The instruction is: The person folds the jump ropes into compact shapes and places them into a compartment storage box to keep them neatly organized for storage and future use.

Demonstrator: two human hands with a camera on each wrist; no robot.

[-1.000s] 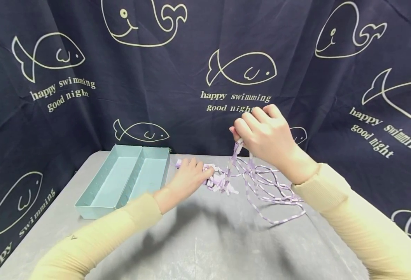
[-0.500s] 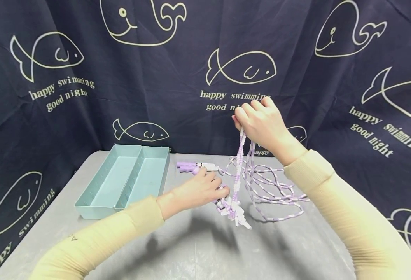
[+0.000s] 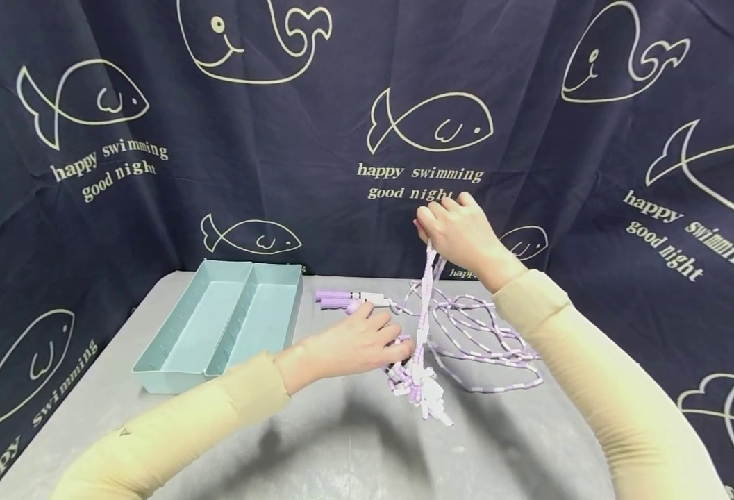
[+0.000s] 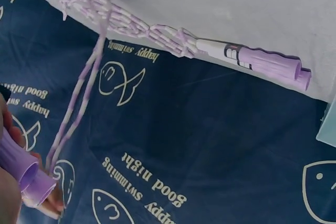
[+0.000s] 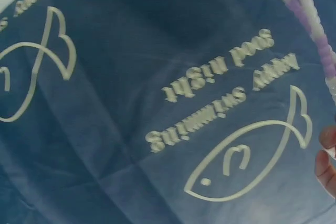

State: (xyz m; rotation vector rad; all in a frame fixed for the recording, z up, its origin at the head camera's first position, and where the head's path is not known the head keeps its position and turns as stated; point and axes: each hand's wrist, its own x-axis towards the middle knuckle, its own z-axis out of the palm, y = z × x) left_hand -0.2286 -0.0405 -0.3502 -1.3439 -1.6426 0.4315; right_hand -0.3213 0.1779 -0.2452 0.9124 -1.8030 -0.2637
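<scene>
In the head view my left hand [image 3: 357,342] holds the paired purple handles [image 4: 23,169] of a beaded jump rope [image 3: 427,305], over the middle of the table. Its purple and white beaded cord bunches just past my fingers, with ends dangling. My right hand [image 3: 460,232] is raised above and grips the cord, which runs up to it in strands. Behind, a second jump rope [image 3: 516,360] lies in loose loops on the table. That rope's two handles [image 3: 351,298], purple with white ends, rest side by side beyond my left hand.
A light blue two-compartment tray [image 3: 213,371] stands on the left of the grey table [image 3: 317,451]. A dark blue curtain [image 3: 342,146] printed with fish and whales hangs close behind the table's back edge and along the sides.
My left hand has moved right and nearer with the held handles, uncovering the other handles behind. My right hand rose slightly, then came down a little. The bunched cord has shifted nearer.
</scene>
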